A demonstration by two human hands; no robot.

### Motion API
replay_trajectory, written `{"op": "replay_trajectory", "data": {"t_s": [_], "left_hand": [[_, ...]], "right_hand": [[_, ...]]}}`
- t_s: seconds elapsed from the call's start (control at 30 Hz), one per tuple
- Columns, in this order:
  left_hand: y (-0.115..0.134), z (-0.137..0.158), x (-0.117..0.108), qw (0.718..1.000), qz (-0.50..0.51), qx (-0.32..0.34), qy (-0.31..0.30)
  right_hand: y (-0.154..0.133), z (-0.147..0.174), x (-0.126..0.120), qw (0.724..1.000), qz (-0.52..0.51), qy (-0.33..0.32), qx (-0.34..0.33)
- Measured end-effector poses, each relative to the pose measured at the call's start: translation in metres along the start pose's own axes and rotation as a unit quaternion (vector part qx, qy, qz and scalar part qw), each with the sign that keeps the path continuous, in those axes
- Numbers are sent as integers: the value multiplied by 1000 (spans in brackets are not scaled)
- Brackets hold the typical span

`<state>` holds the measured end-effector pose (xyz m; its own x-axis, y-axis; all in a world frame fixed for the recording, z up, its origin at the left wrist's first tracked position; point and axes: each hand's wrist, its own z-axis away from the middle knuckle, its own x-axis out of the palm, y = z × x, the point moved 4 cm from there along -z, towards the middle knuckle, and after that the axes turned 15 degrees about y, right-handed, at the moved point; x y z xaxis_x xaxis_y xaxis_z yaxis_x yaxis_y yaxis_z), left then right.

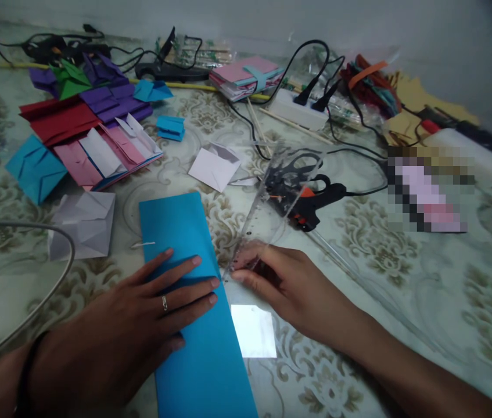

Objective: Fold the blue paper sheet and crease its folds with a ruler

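A long strip of blue paper (206,366) lies on the patterned tabletop, running toward me. My left hand (154,313) rests flat across it with the fingers spread, a ring on one of them. Beside the strip's right edge, my right hand (276,273) grips a clear plastic ruler (267,203) between thumb and fingers. The ruler is tilted up, its far part in front of black-handled scissors (300,162). Its near end is close to the blue paper's edge; whether they touch I cannot tell.
A black glue gun (315,206) lies beyond my right hand. Folded white paper (215,165) and a heap of folded coloured papers (110,148) sit at the back left. A power strip (298,109) with cables stands at the back. A grey cable (69,249) loops at the left.
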<state>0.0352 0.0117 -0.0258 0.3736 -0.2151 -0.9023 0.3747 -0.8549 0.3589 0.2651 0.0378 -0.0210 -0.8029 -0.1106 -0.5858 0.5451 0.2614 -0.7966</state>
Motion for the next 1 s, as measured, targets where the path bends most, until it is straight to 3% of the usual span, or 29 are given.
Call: {"op": "replay_trajectory", "data": {"t_s": [0.2,1.0], "left_hand": [[0,-1,-2,999,35,-18,-1],[0,-1,-1,1000,17,-5,-9]], "right_hand": [[-5,5,0,997,32,-7,-64],[-4,1,-4,995,2,-73,-62]]}}
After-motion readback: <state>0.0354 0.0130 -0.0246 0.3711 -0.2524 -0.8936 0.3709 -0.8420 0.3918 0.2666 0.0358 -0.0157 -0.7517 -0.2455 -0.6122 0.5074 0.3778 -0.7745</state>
